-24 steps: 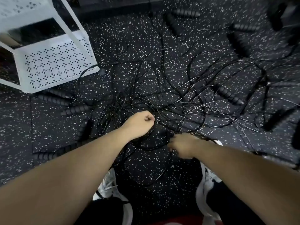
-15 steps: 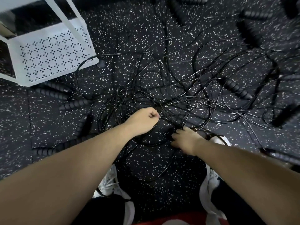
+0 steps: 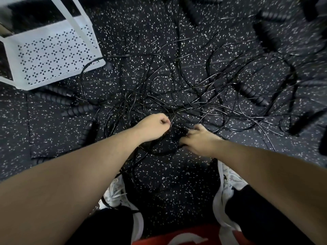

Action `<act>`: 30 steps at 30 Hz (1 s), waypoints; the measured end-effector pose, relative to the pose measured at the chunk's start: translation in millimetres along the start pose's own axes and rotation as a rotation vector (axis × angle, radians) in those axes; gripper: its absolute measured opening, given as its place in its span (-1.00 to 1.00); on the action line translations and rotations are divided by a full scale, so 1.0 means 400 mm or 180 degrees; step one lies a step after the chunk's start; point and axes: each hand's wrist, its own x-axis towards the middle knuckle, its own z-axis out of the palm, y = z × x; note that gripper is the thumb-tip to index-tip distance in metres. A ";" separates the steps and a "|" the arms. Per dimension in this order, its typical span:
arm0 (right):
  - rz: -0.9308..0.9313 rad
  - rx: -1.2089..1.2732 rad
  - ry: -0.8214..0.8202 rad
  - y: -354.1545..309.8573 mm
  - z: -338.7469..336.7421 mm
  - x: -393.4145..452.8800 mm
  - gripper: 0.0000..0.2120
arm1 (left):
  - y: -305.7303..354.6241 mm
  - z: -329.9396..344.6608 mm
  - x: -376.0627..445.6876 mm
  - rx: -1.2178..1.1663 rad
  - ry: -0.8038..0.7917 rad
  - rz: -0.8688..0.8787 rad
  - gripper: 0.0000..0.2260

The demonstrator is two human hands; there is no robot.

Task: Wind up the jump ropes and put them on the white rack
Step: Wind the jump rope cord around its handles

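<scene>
head cam | one wide-angle view, worn on head | faces steeply down at speckled floor [image 3: 177, 32] | close over both forearms | white rack [image 3: 53, 50] upper left, shoes at bottom edge

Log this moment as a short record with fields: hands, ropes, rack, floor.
left hand: fist gripping black cords
right hand: fingers curled into the cords beside it
jump ropes: tangled heap on the floor, handles scattered around
white rack: upper left, perforated shelf holds no rope
floor: dark speckled mat
</scene>
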 end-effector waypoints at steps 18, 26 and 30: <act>0.0415 0.1657 0.2233 0.000 -0.429 -0.279 -0.70 | 0.214 -0.146 -0.262 0.0068 0.0152 0.0587 -0.78; 0.0405 0.2266 0.2980 -0.080 -0.605 -0.465 -0.79 | 0.253 -0.184 -0.470 0.0146 0.0952 0.0861 -0.74; 0.0519 0.3104 0.2734 -0.104 -0.634 -0.550 -0.89 | 0.299 -0.193 -0.568 -0.0784 0.1384 0.1168 -0.76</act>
